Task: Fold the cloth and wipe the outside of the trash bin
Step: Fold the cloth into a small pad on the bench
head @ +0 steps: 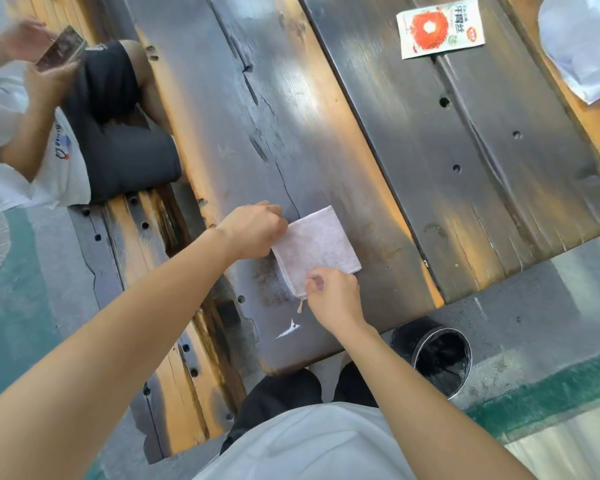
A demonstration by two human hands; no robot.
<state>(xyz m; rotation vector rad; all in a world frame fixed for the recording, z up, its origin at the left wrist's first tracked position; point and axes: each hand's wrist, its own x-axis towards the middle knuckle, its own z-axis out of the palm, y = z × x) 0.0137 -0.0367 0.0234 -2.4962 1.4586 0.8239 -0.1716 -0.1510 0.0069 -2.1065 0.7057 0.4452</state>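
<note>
A small pale pink-grey cloth [314, 249], folded into a square, lies flat on the dark wooden table [413, 161] near its front edge. My left hand [253, 230] pinches the cloth's left edge. My right hand [335, 294] pinches its near corner, where a short loop tag hangs off. A black cylindrical trash bin [437, 355] with a dark liner stands on the floor just past the table's front edge, to the right of my right forearm.
A red-and-white snack packet [439, 27] lies at the table's far side, and a white plastic bag [582, 43] at the far right. A seated person [49, 133] holding a phone is at the left on the bench. The grey floor has a green stripe [548, 393].
</note>
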